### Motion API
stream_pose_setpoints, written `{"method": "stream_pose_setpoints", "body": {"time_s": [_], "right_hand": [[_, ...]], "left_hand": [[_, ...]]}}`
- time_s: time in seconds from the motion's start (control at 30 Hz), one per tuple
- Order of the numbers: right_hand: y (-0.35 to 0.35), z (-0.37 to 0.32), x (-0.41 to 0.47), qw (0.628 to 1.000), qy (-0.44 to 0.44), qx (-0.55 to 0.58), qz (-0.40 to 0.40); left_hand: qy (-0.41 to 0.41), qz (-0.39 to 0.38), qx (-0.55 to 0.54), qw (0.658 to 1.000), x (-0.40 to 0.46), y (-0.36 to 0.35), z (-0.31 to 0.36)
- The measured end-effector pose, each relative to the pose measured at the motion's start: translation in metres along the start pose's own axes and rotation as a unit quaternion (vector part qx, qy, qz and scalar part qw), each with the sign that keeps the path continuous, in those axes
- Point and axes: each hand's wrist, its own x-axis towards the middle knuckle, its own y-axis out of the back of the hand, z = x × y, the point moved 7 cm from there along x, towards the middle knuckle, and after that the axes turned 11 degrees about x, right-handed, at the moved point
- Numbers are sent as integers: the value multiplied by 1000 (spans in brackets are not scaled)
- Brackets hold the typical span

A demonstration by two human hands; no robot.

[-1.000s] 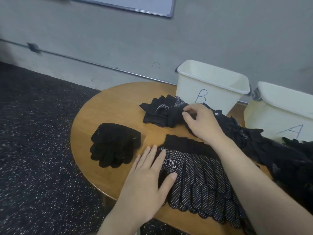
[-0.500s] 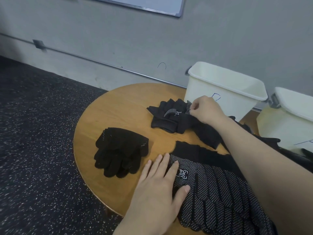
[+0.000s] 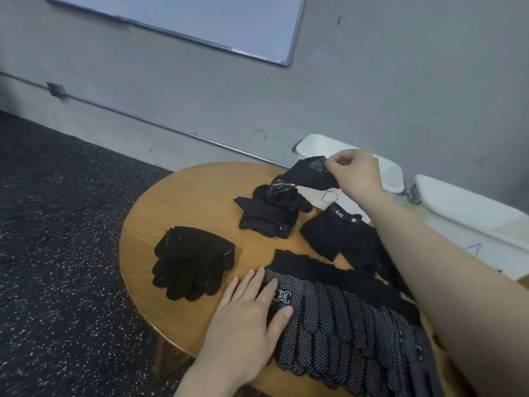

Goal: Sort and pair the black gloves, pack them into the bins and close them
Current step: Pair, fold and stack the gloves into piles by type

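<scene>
**Lifting one dotted glove clear of the far pile**

Right hand (image 3: 353,174) now pinches a black knit glove with white grip dots (image 3: 310,174) between thumb and curled fingers, holding it in the air above the far heap of plain black gloves (image 3: 270,214). Half a second ago the same hand was down on that heap, picking at its top; the glove has since come up, its lower end trailing just over the pile.

Left hand (image 3: 252,316) stays flat, fingers straight, pressing the near edge of the fanned row of black dotted gloves (image 3: 343,319) on the round wooden table (image 3: 183,202).

A loose stack of black dotted gloves (image 3: 193,262) sits alone at the table's left. Another dark pile with a small white label (image 3: 335,236) lies under the right forearm.

White plastic bin marked B (image 3: 392,179) stands behind the lifted glove, lid not on; the second white bin marked A (image 3: 469,213) is further right.

Judgement: sorting is still under way. A stray dotted glove was mixed in with the plain ones, and likely belongs with the dotted row. Nothing visibly packed yet.
</scene>
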Motion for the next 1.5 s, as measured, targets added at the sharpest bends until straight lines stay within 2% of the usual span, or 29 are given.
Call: {"method": "stream_pose_setpoints", "body": {"time_s": [0.27,0.37,0.43,0.57,0.73,0.83,0.9,1.0,1.1,1.27,1.37,1.5], "right_hand": [[42,-31,-19,998,2,50,31],[53,-40,-41,997,-4,75,13],[57,-44,-63,997,7,73,8],[43,-46,-129,997,49,63,-6],[-13,-16,-222,984,44,135,-106],[-35,10,-256,975,17,175,-136],[-35,22,-262,975,9,188,-121],[-24,35,-255,975,5,203,-88],[-8,46,-242,963,-20,266,-40],[-3,56,-231,943,-72,324,-9],[0,52,-226,956,-45,289,-31],[5,48,-227,977,-6,210,-23]], "left_hand": [[15,24,-23,999,-10,4,0],[23,76,-102,992,-14,17,3],[32,127,-205,970,-18,31,3],[58,217,-384,895,-32,51,1],[88,169,-521,832,-40,44,5],[121,173,-510,834,-39,40,-4],[137,167,-492,843,-38,40,-8],[153,155,-517,828,-34,39,-13],[129,131,-527,830,-27,40,-13],[72,76,-500,860,-25,34,-1],[90,112,-486,862,-28,36,-5],[94,198,-518,827,-35,48,-14]]}}
